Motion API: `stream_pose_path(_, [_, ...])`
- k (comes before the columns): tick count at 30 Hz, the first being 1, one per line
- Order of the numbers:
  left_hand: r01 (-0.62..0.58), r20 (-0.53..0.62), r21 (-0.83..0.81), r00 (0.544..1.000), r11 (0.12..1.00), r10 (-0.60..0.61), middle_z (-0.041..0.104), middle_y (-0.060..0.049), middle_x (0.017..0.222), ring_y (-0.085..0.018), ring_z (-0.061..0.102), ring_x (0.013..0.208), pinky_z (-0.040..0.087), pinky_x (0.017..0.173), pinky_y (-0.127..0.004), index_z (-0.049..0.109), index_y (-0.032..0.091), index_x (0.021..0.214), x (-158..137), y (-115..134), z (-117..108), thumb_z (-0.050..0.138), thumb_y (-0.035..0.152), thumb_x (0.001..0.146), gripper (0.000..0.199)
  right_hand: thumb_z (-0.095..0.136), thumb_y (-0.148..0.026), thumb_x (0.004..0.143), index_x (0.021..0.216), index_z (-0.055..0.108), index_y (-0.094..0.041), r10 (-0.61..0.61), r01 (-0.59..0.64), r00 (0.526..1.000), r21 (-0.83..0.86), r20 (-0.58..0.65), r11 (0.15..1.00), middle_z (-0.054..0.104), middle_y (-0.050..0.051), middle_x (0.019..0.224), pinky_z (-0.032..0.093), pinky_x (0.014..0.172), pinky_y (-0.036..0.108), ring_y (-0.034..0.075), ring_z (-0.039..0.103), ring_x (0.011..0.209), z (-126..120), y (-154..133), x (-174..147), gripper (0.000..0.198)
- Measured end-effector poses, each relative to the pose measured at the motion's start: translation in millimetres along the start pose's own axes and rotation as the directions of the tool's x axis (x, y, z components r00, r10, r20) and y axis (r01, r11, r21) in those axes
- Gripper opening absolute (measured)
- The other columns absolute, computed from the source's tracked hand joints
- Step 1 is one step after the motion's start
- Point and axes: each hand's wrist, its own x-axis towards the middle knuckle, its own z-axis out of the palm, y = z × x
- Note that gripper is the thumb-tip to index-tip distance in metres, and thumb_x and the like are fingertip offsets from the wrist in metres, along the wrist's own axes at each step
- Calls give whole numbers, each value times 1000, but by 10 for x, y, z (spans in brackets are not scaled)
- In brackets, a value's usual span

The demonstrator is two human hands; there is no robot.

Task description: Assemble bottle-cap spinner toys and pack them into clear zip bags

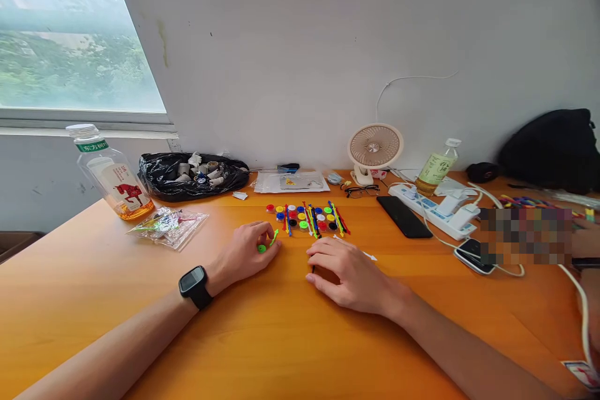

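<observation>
My left hand (248,251), wearing a watch, is curled with its fingers closed on a bright green arrow-tipped stick (275,236). A green disc (262,249) shows at the same fingers. My right hand (344,272) rests low over the table, fingers bent, with a small black piece (313,269) between thumb and fingertips; its shape is mostly hidden. A white arrow-tipped stick (370,256) lies partly behind that hand. Just beyond both hands, several coloured discs (301,214) lie in rows, with bundles of coloured arrow-tipped sticks (338,219) among them.
On the left stand a large bottle (117,181) and a clear plastic bag (169,228). A black bag of grey parts (194,175), a fan (370,156) and glasses (360,190) line the wall. A phone (404,217) and power strip (434,209) lie right, near another person's hand (585,240).
</observation>
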Motion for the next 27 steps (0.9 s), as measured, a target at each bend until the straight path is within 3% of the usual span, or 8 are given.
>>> stream_pose_path(4, [-12,70,-212,997,977,28,64,1,70,-12,54,58,41,54,-23,64,19,96,-50,109,6,61,35,95,16,57,-43,104,70,62,-20,133,-141,990,-194,-52,971,67,4,71,37,66,32,19,60,70,-46,83,-13,41])
stream_pose_path(8, [-36,123,-400,988,916,92,70,-2,82,-13,63,68,50,61,-22,67,18,103,-82,165,18,60,27,95,14,54,-50,104,59,57,-19,238,-260,966,-354,-106,898,64,5,63,24,59,33,17,54,60,-65,172,-41,55])
stream_pose_path(10, [-74,76,-390,991,918,113,71,-4,88,-14,64,73,52,65,-24,68,18,104,-79,151,29,59,22,94,14,53,-51,104,57,57,-18,286,-313,950,-416,-128,853,64,7,63,24,60,34,18,55,59,-71,209,-49,57])
stream_pose_path(13, [-148,-25,-234,989,961,146,72,-6,100,-18,66,84,55,76,-29,70,20,109,-59,94,56,58,14,91,23,55,-49,103,58,58,-19,298,-332,943,-458,-146,825,65,8,64,31,65,35,20,57,64,-88,233,-44,55])
stream_pose_path(16, [-217,-31,-91,976,972,215,71,-7,114,-24,65,104,55,93,-38,72,24,116,-44,54,75,60,12,89,31,58,-42,103,70,65,-19,242,-282,959,-386,-150,878,68,8,73,39,74,37,23,61,76,-101,198,-27,41])
stream_pose_path(20, [-269,9,-25,963,963,269,71,-7,113,-24,64,102,55,92,-39,75,26,112,-53,91,65,61,17,94,25,61,-34,102,108,72,-20,131,-144,987,-151,-97,978,73,8,102,48,90,40,26,63,100,-67,77,-10,19])
stream_pose_path(27, [-336,54,-66,939,940,339,74,-5,101,-22,66,95,56,86,-35,73,26,109,-93,186,45,62,21,96,17,57,-25,103,146,57,-23,-5,1,998,65,57,998,63,9,144,42,118,43,26,52,138,25,-2,-25,43])
